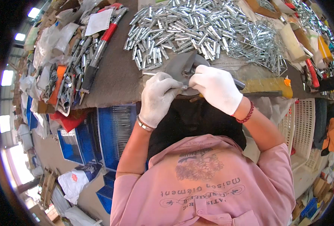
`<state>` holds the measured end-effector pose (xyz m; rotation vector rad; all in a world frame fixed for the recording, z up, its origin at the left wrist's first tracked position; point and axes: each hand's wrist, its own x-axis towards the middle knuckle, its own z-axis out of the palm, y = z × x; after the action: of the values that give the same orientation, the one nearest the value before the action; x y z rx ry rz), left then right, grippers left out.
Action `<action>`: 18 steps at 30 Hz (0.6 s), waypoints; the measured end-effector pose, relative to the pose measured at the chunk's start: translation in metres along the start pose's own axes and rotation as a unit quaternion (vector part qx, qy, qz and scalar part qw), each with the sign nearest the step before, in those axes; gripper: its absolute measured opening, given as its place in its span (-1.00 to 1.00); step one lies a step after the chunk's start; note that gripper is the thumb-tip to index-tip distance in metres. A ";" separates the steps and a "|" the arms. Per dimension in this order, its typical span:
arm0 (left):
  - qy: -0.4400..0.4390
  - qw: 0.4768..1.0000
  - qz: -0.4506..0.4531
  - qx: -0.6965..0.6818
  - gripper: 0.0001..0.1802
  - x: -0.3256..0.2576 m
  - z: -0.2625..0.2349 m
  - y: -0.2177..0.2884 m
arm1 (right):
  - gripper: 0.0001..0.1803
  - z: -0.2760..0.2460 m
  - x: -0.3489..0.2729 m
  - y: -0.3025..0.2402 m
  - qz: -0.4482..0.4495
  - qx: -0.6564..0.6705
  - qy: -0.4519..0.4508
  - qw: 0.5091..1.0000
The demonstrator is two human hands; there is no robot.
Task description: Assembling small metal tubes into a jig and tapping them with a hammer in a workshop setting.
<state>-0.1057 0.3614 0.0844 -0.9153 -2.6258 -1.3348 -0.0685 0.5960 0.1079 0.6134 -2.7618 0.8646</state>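
Note:
Both my hands wear white knit gloves and meet at the near edge of the bench. My left hand (pixel 157 98) is closed, with thumb and forefinger pinching a small metal piece (pixel 184 87). Closed as well, my right hand (pixel 218 88) has its fingertips at the other end of that piece; what they grip is hidden. Just beyond my fingers stands a dark grey rounded fixture (pixel 179 64), partly covered by my right hand. A large heap of short shiny metal tubes (pixel 182 28) spreads over the bench behind it.
Thin metal pins (pixel 263 52) lie right of the tubes. Hand tools, including a red-handled one (pixel 109 32), crowd the left side. Blue crates (pixel 116 132) and a white plastic basket (pixel 302 128) stand below the bench edge. Open cardboard boxes (pixel 293 41) sit at the right.

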 end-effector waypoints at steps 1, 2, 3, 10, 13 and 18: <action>0.003 1.000 0.004 0.006 -0.86 0.000 0.001 -0.001 | -0.88 0.003 0.000 0.000 0.002 0.016 0.005 1.000; 0.004 1.000 -0.001 -0.006 -0.85 -0.002 0.000 -0.002 | -0.88 0.006 0.000 -0.001 -0.001 0.016 0.009 1.000; 0.008 1.000 0.002 0.001 -0.85 -0.003 -0.001 0.000 | -0.88 0.008 -0.001 -0.001 -0.005 0.015 0.014 1.000; 0.036 0.999 0.022 0.002 -0.85 -0.001 -0.004 0.014 | -0.94 -0.049 -0.016 0.043 0.097 -0.112 0.140 0.979; 0.039 0.999 0.023 -0.001 -0.85 -0.001 -0.003 0.013 | -0.95 -0.059 -0.019 0.080 0.116 -0.174 0.155 0.966; 0.040 0.999 0.022 0.004 -0.83 -0.003 -0.002 0.011 | -0.97 -0.049 -0.009 0.092 0.042 -0.256 0.083 0.962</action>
<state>-0.0978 0.3631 0.0928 -0.8943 -2.5354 -1.3201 -0.0984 0.6954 0.0989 0.3130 -2.7027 0.1749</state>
